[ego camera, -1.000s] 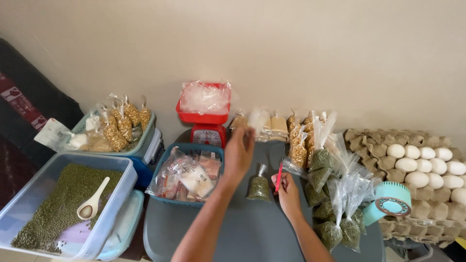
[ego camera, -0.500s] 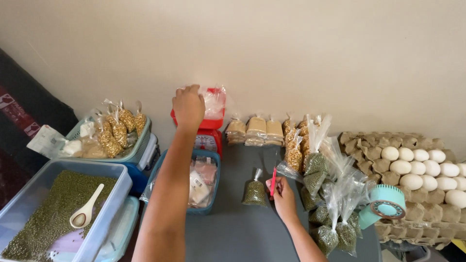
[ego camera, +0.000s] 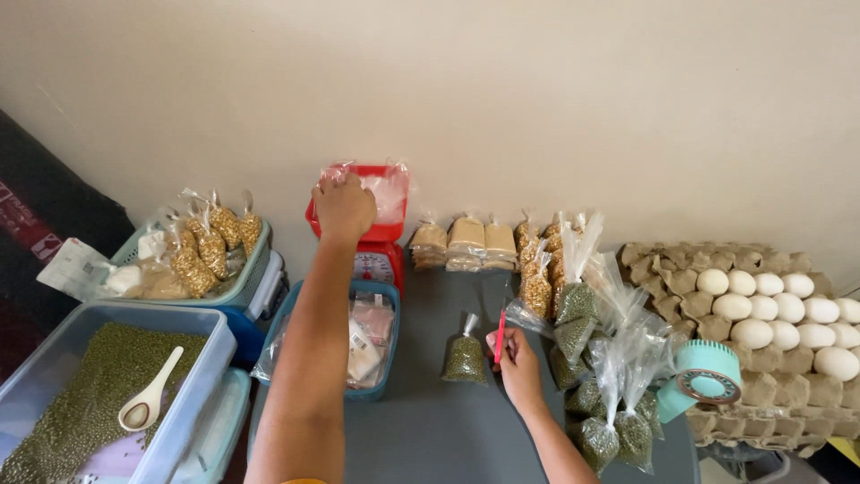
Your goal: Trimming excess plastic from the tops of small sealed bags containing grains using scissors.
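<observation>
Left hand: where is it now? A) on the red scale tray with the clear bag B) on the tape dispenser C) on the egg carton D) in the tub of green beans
A: the left hand rests on the red scale tray by the clear bag.

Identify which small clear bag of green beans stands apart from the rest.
The small tied bag of green beans standing alone on the grey table, just left of the right hand. The other green-bean bags are heaped together on that hand's other side.
</observation>
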